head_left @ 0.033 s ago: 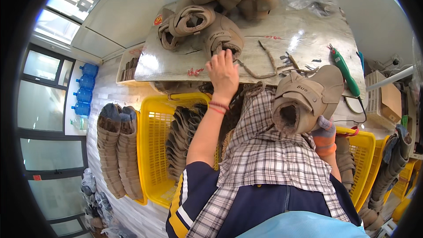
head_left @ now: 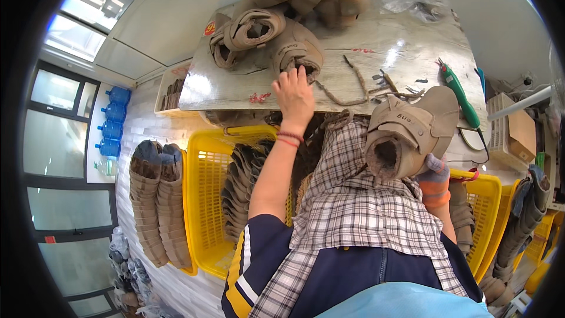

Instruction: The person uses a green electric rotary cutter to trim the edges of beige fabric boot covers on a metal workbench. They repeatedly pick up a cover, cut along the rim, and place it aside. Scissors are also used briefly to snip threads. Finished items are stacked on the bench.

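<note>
A beige fleece-lined shoe upper (head_left: 297, 50) lies at the near edge of the worktable, its opening toward me. My bare left hand (head_left: 295, 99) reaches up to it, fingers bent over the rim of the opening and gripping its lining edge; the thumb is hidden. A second beige shoe upper (head_left: 415, 126) is held in front of me at the right, its fuzzy opening facing me. My right hand (head_left: 434, 185), in a grey and orange glove, grips it from the lower right side. Most of those fingers are behind the upper.
More shoe uppers (head_left: 256, 26) are heaped at the table's back left. Trimmed strips (head_left: 356, 85) and a green corded hand tool (head_left: 462, 94) lie on the table (head_left: 235, 91). Yellow baskets (head_left: 206, 194) with stacked uppers flank me. Blue water bottles (head_left: 112, 123) stand at far left.
</note>
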{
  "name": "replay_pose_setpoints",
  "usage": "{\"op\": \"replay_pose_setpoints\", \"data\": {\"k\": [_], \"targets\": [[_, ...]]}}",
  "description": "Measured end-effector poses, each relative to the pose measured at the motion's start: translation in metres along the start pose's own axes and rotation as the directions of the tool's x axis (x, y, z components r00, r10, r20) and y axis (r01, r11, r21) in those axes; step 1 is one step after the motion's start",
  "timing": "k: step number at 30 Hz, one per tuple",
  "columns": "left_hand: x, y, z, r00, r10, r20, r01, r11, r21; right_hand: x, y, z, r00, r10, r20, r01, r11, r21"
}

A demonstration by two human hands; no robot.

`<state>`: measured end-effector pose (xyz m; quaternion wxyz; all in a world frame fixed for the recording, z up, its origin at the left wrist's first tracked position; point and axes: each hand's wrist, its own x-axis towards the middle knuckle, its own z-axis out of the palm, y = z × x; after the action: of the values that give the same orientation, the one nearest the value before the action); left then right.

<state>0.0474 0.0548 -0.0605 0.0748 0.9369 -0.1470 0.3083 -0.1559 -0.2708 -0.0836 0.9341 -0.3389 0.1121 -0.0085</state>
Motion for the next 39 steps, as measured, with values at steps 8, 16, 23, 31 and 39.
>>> {"op": "replay_pose_setpoints", "data": {"k": [8, 16, 23, 31, 39], "targets": [[-0.017, 0.040, 0.009, 0.982, 0.180, -0.063, -0.190, 0.886, -0.422, -0.024, -0.049, -0.018, 0.937, -0.319, -0.143, 0.303, 0.945, -0.122], [-0.008, 0.089, -0.047, 0.741, 0.665, 0.088, -0.302, 0.449, -0.841, -0.047, -0.068, -0.072, 0.714, -0.627, -0.312, 0.411, 0.736, -0.537], [0.026, 0.056, -0.132, 0.624, 0.733, 0.273, -0.008, 0.355, -0.935, -0.062, -0.067, -0.111, 0.643, -0.750, -0.154, 0.472, 0.547, -0.691], [0.009, 0.053, -0.108, 0.958, 0.141, -0.251, -0.282, 0.638, -0.716, -0.018, -0.062, -0.089, 0.841, -0.495, -0.217, 0.499, 0.865, -0.039], [0.003, 0.107, 0.022, 0.908, 0.417, -0.031, -0.304, 0.606, -0.735, 0.063, -0.057, -0.010, 0.911, -0.411, 0.041, 0.397, 0.899, 0.183]]}}
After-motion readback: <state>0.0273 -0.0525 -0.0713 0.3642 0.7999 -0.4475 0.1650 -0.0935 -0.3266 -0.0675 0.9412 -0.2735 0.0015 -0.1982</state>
